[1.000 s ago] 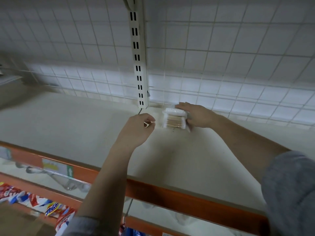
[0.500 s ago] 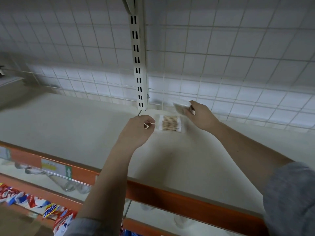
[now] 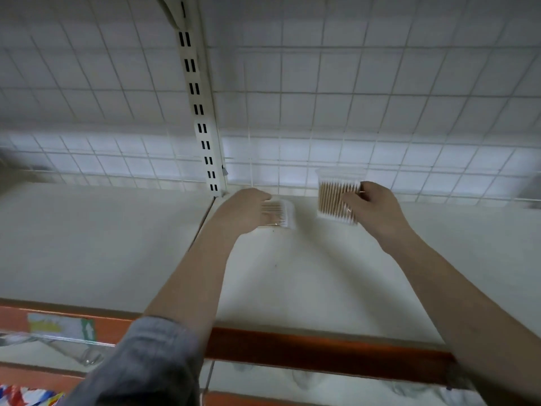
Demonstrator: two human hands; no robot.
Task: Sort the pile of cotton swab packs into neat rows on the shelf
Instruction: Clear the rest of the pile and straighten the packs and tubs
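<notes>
- I see both hands reaching to the back of a pale shelf, near the wire grid behind it.
- The left hand lies over the left part of a flat pack of cotton swabs. This pack rests on the shelf, just right of the slotted upright.
- I see the left fingers bent down onto the pack, but I cannot tell whether they grip it or only press on it. The pack's right end sticks out past the fingertips.
- The right hand pinches a second pack by its right edge, thumb in front and fingers behind.
- The second pack stands upright, its swab sticks running up and down, in front of the grid's lower rows. I cannot tell whether its bottom edge touches the shelf.
- The two packs are near each other but apart, with bare shelf showing between them. The hands do not touch.
- Both forearms stretch across the shelf from the near edge. A grey sleeve covers the left arm at the bottom.
- An orange rail runs along the shelf front, with a blurred label on its left part.
- Below, at bottom left, I see a corner of colourful packaging.
</notes>
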